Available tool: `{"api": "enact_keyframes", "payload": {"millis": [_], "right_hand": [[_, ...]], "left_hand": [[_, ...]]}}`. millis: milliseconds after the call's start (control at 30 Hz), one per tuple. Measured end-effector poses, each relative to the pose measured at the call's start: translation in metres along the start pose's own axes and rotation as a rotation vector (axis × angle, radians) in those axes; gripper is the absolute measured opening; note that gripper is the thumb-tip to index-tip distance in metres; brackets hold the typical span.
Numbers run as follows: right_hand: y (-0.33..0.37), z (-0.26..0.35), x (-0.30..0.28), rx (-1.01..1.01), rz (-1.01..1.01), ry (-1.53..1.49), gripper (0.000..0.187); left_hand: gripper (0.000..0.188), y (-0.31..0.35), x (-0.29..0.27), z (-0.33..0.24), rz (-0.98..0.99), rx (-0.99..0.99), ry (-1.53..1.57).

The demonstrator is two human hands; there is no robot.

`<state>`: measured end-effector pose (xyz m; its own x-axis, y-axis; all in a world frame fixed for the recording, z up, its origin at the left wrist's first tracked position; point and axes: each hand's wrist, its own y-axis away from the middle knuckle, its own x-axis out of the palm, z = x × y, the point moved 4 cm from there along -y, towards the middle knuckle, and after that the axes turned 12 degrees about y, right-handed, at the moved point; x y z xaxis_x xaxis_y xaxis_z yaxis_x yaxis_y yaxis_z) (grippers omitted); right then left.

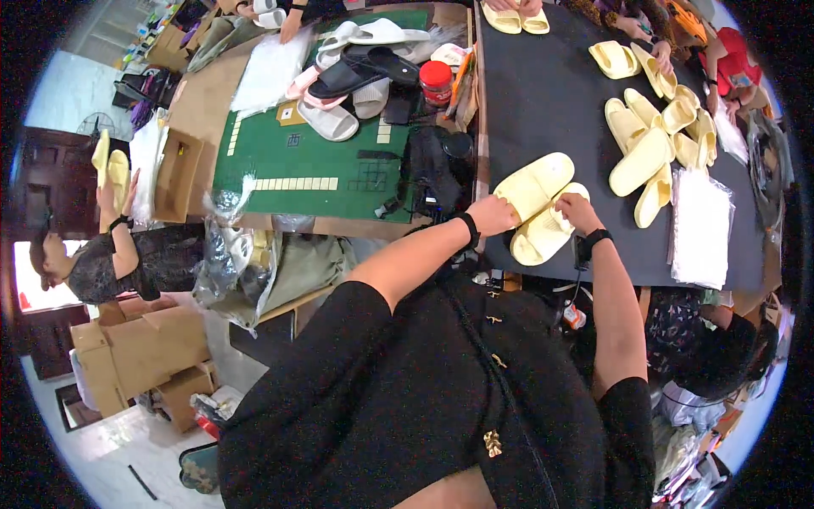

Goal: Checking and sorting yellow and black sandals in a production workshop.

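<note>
A pair of pale yellow slide slippers lies side by side at the near edge of the dark table. My left hand (pixel 494 215) is closed at the near left edge of the farther slipper (pixel 539 181). At the strap of the nearer slipper (pixel 538 241), my right hand (pixel 577 212) is closed, its fingertips partly hidden. To the right, a loose heap of yellow slippers (pixel 642 161) sits beside a stack of white plastic bags (pixel 701 229).
On the left table, a green mat (pixel 288 157) bears black, white and pink slippers, a red-lidded jar (pixel 436 81) and a black bag (pixel 435 170). Co-workers' hands work along the far side and right. At far left a person (pixel 119 254) lifts yellow slippers. Cardboard boxes (pixel 140 343) stand on the floor.
</note>
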<state>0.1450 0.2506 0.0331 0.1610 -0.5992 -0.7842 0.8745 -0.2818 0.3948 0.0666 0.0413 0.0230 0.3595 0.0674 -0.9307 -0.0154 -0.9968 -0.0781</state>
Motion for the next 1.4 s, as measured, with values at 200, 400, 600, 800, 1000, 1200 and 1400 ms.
{"api": "enact_keyframes", "payload": {"millis": [200,400,600,800,1000,1200,1400], "right_hand": [[0.008,-0.011,0.005,0.096,0.071,-0.178,0.019],[0.018,-0.03,0.01,0.072,-0.075,-0.162,0.019],[0.024,-0.03,0.013,0.106,-0.045,-0.198,0.019],[0.027,-0.009,0.014,-0.03,-0.097,-0.032,0.019],[0.027,-0.013,0.025,0.013,-0.13,-0.023,0.02],[0.028,-0.023,0.033,0.09,-0.182,-0.054,0.022],[0.031,-0.015,0.033,0.163,-0.165,-0.103,0.024]], "left_hand": [[0.016,0.005,-0.02,-0.01,-0.047,0.009,0.013],[0.013,0.01,-0.047,-0.028,-0.154,-0.044,0.22],[0.012,0.008,-0.029,-0.032,0.067,-0.202,0.598],[0.015,0.007,-0.013,-0.031,0.067,-0.253,0.652],[0.012,0.007,0.0,-0.028,0.033,-0.202,0.638],[0.01,0.012,0.002,-0.019,0.162,-0.292,0.63],[0.006,0.017,0.008,-0.023,0.302,-0.186,0.629]]}}
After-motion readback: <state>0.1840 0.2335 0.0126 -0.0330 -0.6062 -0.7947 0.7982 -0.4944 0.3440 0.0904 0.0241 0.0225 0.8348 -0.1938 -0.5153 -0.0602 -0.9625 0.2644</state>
